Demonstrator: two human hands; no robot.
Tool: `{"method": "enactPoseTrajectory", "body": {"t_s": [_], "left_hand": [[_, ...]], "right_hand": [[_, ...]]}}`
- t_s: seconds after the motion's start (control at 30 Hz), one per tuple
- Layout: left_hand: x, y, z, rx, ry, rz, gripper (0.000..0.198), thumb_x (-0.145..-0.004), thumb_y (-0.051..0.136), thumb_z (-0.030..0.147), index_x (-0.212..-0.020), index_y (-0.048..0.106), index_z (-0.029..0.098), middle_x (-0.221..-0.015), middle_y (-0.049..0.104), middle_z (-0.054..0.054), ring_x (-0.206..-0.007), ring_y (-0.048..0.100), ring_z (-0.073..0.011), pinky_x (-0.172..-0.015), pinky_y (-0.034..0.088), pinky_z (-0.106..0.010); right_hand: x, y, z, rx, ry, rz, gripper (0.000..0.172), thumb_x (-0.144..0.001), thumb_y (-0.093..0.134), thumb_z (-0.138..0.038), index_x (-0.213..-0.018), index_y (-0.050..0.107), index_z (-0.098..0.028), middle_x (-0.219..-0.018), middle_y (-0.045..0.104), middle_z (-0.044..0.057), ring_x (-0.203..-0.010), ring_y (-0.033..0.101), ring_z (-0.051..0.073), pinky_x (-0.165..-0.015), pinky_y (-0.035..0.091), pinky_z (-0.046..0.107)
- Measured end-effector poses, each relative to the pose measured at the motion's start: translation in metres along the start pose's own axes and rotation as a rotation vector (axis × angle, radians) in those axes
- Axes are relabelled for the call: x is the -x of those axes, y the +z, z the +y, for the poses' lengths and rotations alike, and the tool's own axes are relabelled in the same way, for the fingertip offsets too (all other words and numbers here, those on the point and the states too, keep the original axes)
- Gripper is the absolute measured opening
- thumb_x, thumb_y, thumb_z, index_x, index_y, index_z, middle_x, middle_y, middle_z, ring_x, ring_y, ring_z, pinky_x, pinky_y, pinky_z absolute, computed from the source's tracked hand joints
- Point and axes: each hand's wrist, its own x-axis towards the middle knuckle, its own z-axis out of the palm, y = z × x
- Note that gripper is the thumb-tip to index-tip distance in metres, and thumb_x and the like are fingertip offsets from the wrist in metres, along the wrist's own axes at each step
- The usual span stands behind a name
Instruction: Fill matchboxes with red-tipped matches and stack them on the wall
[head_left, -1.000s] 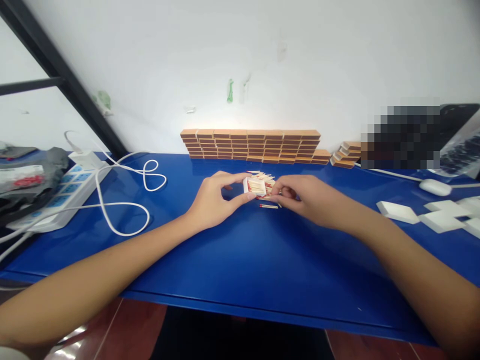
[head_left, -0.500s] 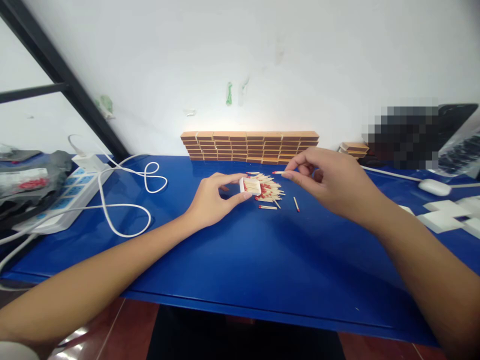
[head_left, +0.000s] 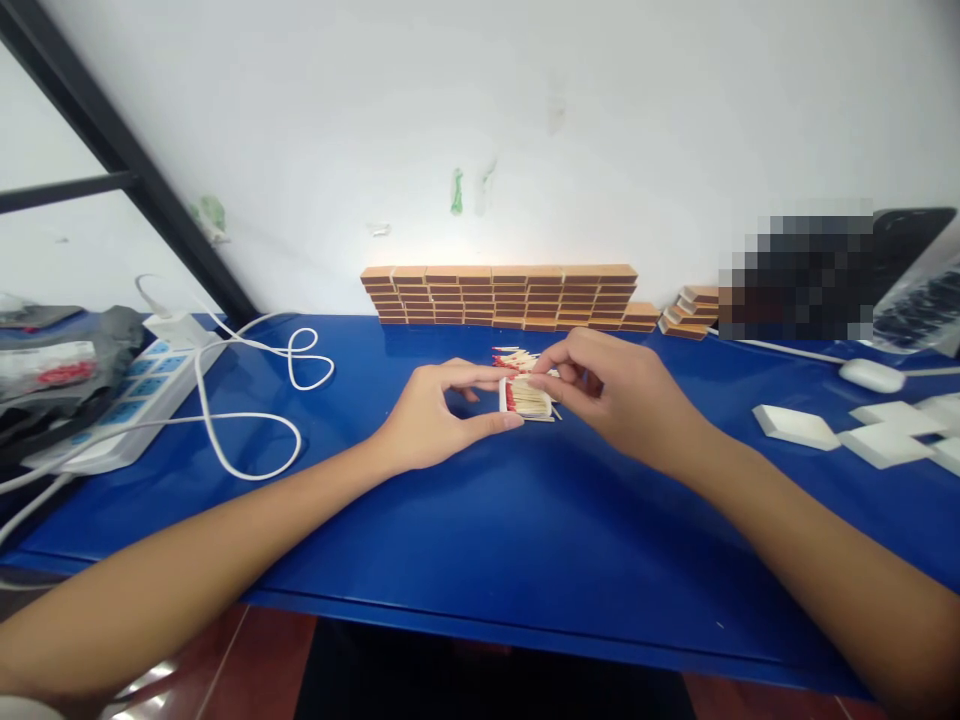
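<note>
My left hand (head_left: 435, 415) pinches a small white matchbox tray (head_left: 526, 398) between thumb and fingers, near the middle of the blue table (head_left: 480, 530). The tray holds red-tipped matches. My right hand (head_left: 611, 390) is closed in a pinch at the tray's right end, its fingertips on the matches in it; I cannot make out whether it holds a match. Just behind the tray lies a small pile of loose matches (head_left: 516, 356), partly hidden by both hands.
A long stack of tan matchboxes (head_left: 499, 296) lines the wall, with a smaller stack (head_left: 690, 310) to its right. White empty trays (head_left: 795, 425) lie at the right. A power strip (head_left: 112, 400) and looping white cable (head_left: 247, 430) sit at the left. A computer mouse (head_left: 870, 375) is far right.
My right hand, which had lifted a single match up to the right, has come back down to the tray. The tray has shifted slightly toward me in my left hand.
</note>
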Motion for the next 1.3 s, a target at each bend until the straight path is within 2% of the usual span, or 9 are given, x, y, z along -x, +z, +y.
{"method": "enactPoseTrajectory", "body": {"t_s": [0.27, 0.43, 0.63, 0.7, 0.77, 0.87, 1.1, 1.2, 1.3], "left_hand": [[-0.002, 0.001, 0.004, 0.0, -0.011, 0.022, 0.041, -0.082, 0.09, 0.037, -0.12, 0.081, 0.026, -0.122, 0.08, -0.007, -0.101, 0.077, -0.0243, -0.087, 0.062, -0.038], [-0.001, 0.001, 0.006, 0.005, -0.008, 0.024, 0.039, -0.082, 0.09, 0.036, -0.118, 0.082, 0.027, -0.12, 0.081, -0.006, -0.101, 0.077, -0.0241, -0.086, 0.062, -0.038], [-0.003, 0.001, 0.0, 0.003, -0.051, 0.097, 0.046, -0.083, 0.089, 0.042, -0.124, 0.079, 0.025, -0.117, 0.082, -0.007, -0.103, 0.078, -0.0264, -0.084, 0.063, -0.038], [-0.004, 0.001, -0.002, 0.007, -0.065, 0.144, 0.046, -0.083, 0.088, 0.042, -0.124, 0.079, 0.023, -0.114, 0.083, -0.008, -0.104, 0.078, -0.027, -0.083, 0.063, -0.038], [-0.005, 0.0, -0.004, 0.003, -0.068, 0.179, 0.045, -0.084, 0.088, 0.042, -0.123, 0.079, 0.022, -0.116, 0.082, -0.008, -0.104, 0.078, -0.0265, -0.083, 0.063, -0.037], [-0.005, 0.0, -0.004, 0.001, -0.053, 0.184, 0.044, -0.085, 0.087, 0.041, -0.123, 0.079, 0.022, -0.12, 0.081, -0.008, -0.104, 0.078, -0.0254, -0.083, 0.063, -0.035], [-0.005, 0.001, -0.002, -0.027, -0.071, 0.17, 0.043, -0.084, 0.087, 0.037, -0.123, 0.078, 0.022, -0.113, 0.082, -0.008, -0.101, 0.078, -0.0251, -0.082, 0.063, -0.035], [-0.005, 0.0, -0.003, -0.029, -0.066, 0.165, 0.043, -0.085, 0.087, 0.038, -0.124, 0.079, 0.022, -0.115, 0.082, -0.008, -0.101, 0.078, -0.0251, -0.083, 0.063, -0.036], [-0.005, 0.0, -0.005, -0.05, -0.056, 0.167, 0.043, -0.086, 0.086, 0.041, -0.125, 0.079, 0.024, -0.114, 0.082, -0.007, -0.1, 0.078, -0.0249, -0.081, 0.063, -0.035]], "right_hand": [[0.001, 0.0, -0.002, 0.01, 0.001, -0.001, 0.019, -0.101, 0.062, -0.043, -0.098, 0.069, -0.025, -0.08, 0.063, 0.003, -0.067, 0.054, 0.018, -0.064, 0.042, 0.032], [0.003, 0.005, -0.002, -0.021, -0.029, -0.053, 0.017, -0.102, 0.06, -0.038, -0.099, 0.07, -0.025, -0.079, 0.062, 0.002, -0.066, 0.053, 0.017, -0.063, 0.042, 0.032], [0.001, -0.004, -0.001, 0.011, 0.009, -0.016, 0.018, -0.102, 0.059, -0.037, -0.097, 0.071, -0.024, -0.074, 0.063, 0.002, -0.063, 0.053, 0.017, -0.062, 0.041, 0.032], [0.001, -0.005, 0.002, 0.007, 0.035, -0.089, 0.02, -0.101, 0.06, -0.038, -0.093, 0.071, -0.023, -0.07, 0.061, 0.001, -0.061, 0.052, 0.016, -0.06, 0.039, 0.031], [0.002, -0.004, 0.008, 0.0, 0.031, -0.23, 0.02, -0.098, 0.064, -0.039, -0.091, 0.073, -0.023, -0.071, 0.062, 0.0, -0.062, 0.053, 0.016, -0.06, 0.039, 0.031], [0.003, 0.0, 0.017, 0.01, 0.025, -0.368, 0.014, -0.094, 0.069, -0.036, -0.089, 0.075, -0.024, -0.077, 0.066, 0.001, -0.066, 0.056, 0.016, -0.063, 0.039, 0.03], [0.005, 0.006, 0.023, 0.0, 0.094, -0.443, 0.019, -0.098, 0.06, -0.034, -0.088, 0.071, -0.023, -0.078, 0.065, 0.002, -0.065, 0.054, 0.016, -0.062, 0.038, 0.03], [0.004, 0.004, 0.022, 0.01, 0.082, -0.434, 0.02, -0.098, 0.059, -0.035, -0.088, 0.07, -0.022, -0.081, 0.066, 0.004, -0.069, 0.056, 0.017, -0.064, 0.039, 0.03], [0.002, 0.0, 0.02, 0.008, 0.06, -0.37, 0.022, -0.099, 0.059, -0.037, -0.088, 0.07, -0.022, -0.084, 0.066, 0.004, -0.07, 0.056, 0.018, -0.065, 0.039, 0.031]]}}
